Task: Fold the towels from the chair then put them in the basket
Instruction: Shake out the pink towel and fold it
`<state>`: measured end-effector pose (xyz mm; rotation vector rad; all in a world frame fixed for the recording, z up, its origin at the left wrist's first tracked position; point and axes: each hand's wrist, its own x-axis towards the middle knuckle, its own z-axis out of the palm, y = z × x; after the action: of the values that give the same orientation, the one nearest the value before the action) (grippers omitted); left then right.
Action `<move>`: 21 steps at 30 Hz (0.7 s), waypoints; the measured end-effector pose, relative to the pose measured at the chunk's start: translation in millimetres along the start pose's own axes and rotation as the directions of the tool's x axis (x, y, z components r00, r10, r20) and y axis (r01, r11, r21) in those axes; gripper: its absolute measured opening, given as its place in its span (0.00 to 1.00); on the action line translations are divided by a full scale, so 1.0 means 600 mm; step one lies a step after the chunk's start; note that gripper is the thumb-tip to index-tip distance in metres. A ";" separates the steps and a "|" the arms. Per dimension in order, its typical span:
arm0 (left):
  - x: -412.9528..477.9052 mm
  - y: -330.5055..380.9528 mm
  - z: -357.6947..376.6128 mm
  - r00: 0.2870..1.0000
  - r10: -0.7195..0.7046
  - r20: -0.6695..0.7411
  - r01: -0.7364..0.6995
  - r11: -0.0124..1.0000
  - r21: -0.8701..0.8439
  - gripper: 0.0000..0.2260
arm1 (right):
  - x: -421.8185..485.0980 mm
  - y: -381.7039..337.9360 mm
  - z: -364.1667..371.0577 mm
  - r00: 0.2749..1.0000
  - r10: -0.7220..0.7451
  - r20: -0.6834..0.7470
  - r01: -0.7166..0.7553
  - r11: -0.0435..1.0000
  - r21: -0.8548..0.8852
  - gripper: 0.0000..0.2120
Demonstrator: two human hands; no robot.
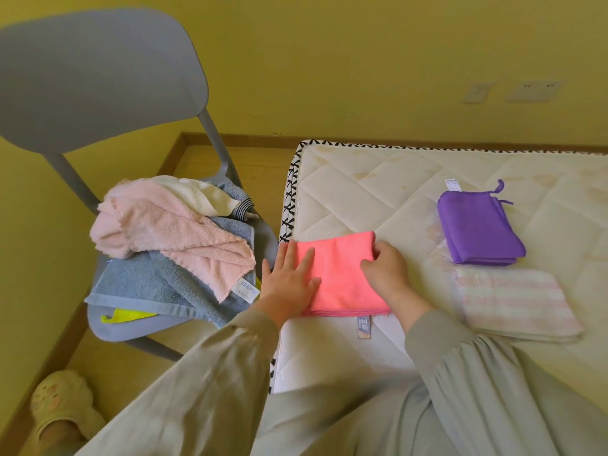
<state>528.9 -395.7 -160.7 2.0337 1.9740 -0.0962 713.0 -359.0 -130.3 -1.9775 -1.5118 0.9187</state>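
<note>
Head view: a person sits at the corner of a bare quilted mattress (362,192), with both hands on a coral towel (342,281) that lies folded on it
Landmark: the coral towel; every place below is told from it
Left hand (289,281): laid flat with straight fingers, pressing down the towel's left part near the mattress edge
Right hand (385,271): fingers curled at the towel's right edge with the thumb on top, pinching that edge as far as I can tell
Chair (98,77): left of the coral towel, grey, its seat heaped with unfolded towels; a pale pink towel (171,232) lies uppermost, a blue towel (154,281) under it, a white towel (197,192) behind, and a yellow cloth (128,315) peeks out at the front
Folded pieces: right of the coral towel, a purple towel (477,228) lies farther from the person, and a striped towel (513,301) lies nearer, just beside the purple one
Basket: not in view
Step in hand: judged to be making or finishing a fold on the coral towel
How to do it well: use the flat hand as the anchor so the layers do not slide; carry the pinched edge across to meet the opposite edge, corners matched; smooth outward from the crease, pressing rather than dragging, since thin cloth likely rucks
Left to do: much, by my reckoning; the chair heap is unfolded and no towel can be seen in a basket
</note>
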 end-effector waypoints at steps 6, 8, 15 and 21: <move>-0.010 0.003 -0.132 0.994 0.036 -0.102 -0.093 0.762 -0.641 0.43 | -0.047 -0.083 -0.039 0.924 -0.369 0.096 0.353 0.923 0.153 0.17; -0.021 -0.001 -0.183 0.995 0.100 -0.026 -0.082 0.614 -0.785 0.42 | -0.066 -0.116 -0.057 0.876 -0.457 0.157 0.430 0.885 0.177 0.19; -0.087 -0.010 -0.289 0.967 0.193 0.167 -0.028 0.731 -0.682 0.11 | -0.118 -0.214 -0.146 0.750 -0.577 0.324 0.552 0.815 0.175 0.15; -0.140 0.014 -0.304 0.938 0.296 0.178 0.053 0.385 -0.921 0.10 | -0.096 -0.170 -0.213 0.796 -0.327 0.510 -0.117 0.743 0.659 0.30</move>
<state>503.4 -429.1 35.8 1.2414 1.1549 0.5717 734.7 -384.0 39.9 -1.0859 -1.2822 1.8535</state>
